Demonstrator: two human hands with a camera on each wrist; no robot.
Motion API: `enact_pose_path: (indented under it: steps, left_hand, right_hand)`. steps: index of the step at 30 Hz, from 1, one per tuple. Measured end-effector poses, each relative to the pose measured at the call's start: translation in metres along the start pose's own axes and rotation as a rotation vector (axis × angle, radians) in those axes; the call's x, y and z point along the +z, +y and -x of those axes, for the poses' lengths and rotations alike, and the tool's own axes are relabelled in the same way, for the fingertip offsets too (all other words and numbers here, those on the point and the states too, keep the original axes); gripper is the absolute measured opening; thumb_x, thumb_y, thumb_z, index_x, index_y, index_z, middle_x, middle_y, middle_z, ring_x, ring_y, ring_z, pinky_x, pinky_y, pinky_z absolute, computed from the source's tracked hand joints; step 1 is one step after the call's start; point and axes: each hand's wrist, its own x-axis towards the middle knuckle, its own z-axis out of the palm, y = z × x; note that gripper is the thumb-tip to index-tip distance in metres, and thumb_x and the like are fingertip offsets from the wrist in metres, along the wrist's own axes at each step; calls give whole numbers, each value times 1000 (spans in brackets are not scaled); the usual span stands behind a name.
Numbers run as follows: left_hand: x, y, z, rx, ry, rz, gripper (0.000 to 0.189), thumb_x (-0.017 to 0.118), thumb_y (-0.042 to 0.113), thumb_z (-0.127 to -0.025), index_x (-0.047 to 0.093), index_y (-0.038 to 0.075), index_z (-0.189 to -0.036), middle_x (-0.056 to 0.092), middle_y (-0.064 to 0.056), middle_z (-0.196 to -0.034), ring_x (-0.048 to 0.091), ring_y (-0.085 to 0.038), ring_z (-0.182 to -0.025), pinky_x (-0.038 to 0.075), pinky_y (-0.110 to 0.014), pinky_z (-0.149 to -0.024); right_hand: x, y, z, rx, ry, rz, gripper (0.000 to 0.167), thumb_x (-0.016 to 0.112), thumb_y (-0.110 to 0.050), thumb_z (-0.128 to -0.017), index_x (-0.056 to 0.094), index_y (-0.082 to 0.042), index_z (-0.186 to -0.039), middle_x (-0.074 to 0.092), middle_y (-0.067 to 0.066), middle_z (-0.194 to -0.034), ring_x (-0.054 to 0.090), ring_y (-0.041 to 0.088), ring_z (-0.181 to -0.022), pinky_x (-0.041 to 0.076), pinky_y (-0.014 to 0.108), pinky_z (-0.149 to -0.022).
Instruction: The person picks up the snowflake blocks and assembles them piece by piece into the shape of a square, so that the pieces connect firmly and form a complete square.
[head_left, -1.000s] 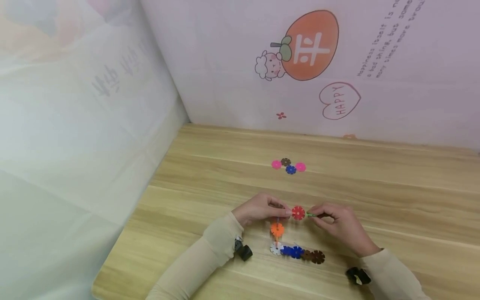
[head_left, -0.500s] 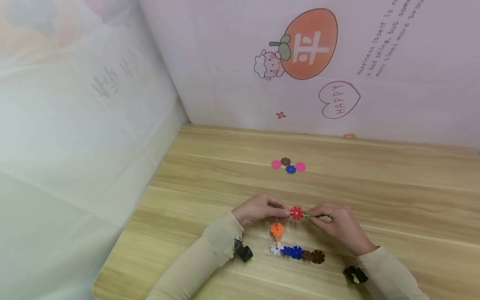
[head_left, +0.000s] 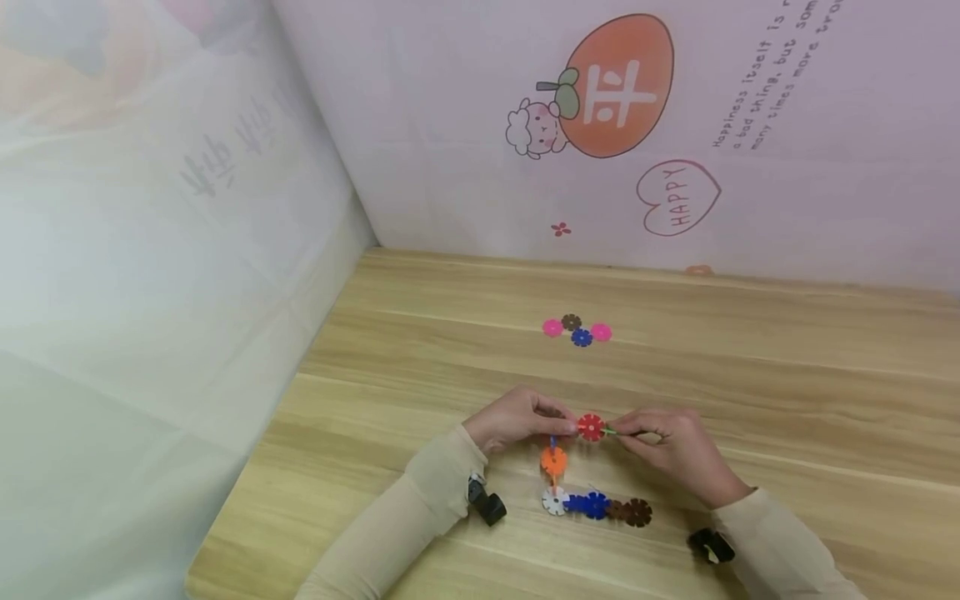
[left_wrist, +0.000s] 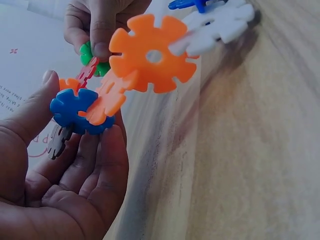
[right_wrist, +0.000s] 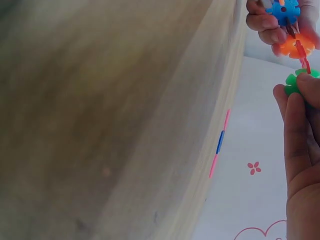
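Notched plastic interlocking discs form a chain between the two hands. My left hand [head_left: 523,418] grips the chain near a blue disc [left_wrist: 75,106] and an orange disc [right_wrist: 297,46]; a brownish disc [left_wrist: 60,141] sticks out by its fingers. Thumb and fingers of my right hand [head_left: 678,446] pinch a green disc [right_wrist: 293,83], its edge right at the red disc [head_left: 591,427]. Below the left hand, another orange disc [head_left: 554,461] links down to a white disc [head_left: 555,501]. From there blue discs [head_left: 597,505] and brown discs [head_left: 638,512] run rightward.
Farther back on the wooden table [head_left: 420,333] lie loose discs: a pink disc [head_left: 552,328], a brown disc [head_left: 572,322], a blue disc [head_left: 582,337] and a second pink disc [head_left: 602,332]. A printed cloth [head_left: 465,167] rises behind the table; pale cloth [head_left: 187,292] hangs left.
The right hand has shifted slightly left with the green disc, and the red disc has moved a little left, closer to the left hand. Both hands keep their grip.
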Motion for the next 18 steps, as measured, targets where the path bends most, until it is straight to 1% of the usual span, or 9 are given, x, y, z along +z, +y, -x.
enact_pose_path:
  steps: [6,8,10,13,15,18]
  left_hand:
    - [3,2,-2,-6,16,-40,19,76,20,-87,76,8,-102,77,-2,-94,69,-11,-84,57,-24,-81]
    - [4,4,-2,-12,22,-53,19,77,20,-86,76,9,-101,77,-2,-93,69,-11,-85,56,-24,-83]
    - [4,6,-2,-19,24,-68,19,78,20,-85,76,9,-101,76,-1,-92,69,-12,-84,55,-24,-82]
    - [4,8,-1,-20,9,-78,19,78,19,-85,76,9,-100,76,-3,-92,68,-13,-81,57,-25,-79]
    - [3,10,-1,-14,-14,-97,19,78,19,-85,76,8,-100,76,-4,-92,68,-13,-79,57,-24,-76]
    - [1,11,0,-9,-52,-135,19,78,20,-86,76,9,-101,76,-4,-93,66,-12,-77,56,-23,-72]
  right_hand:
    - [0,2,1,-5,1,0,34,83,14,-61,77,-9,-85,77,6,-87,73,13,-75,53,6,-73]
    - [0,2,2,-9,3,4,34,83,14,-61,76,-9,-85,77,6,-87,73,13,-75,53,6,-73]
    - [0,3,2,-11,6,11,35,84,13,-60,76,-10,-85,77,6,-87,73,14,-75,52,5,-75]
    - [-1,3,2,-19,-5,18,35,83,13,-61,75,-10,-86,77,5,-88,73,16,-77,52,6,-76]
    - [-3,3,0,-23,-19,19,35,83,12,-62,75,-11,-87,77,5,-88,73,16,-78,54,9,-75]
    - [-5,3,-3,-39,-53,20,36,83,11,-63,75,-12,-89,76,3,-91,73,15,-79,59,16,-73]
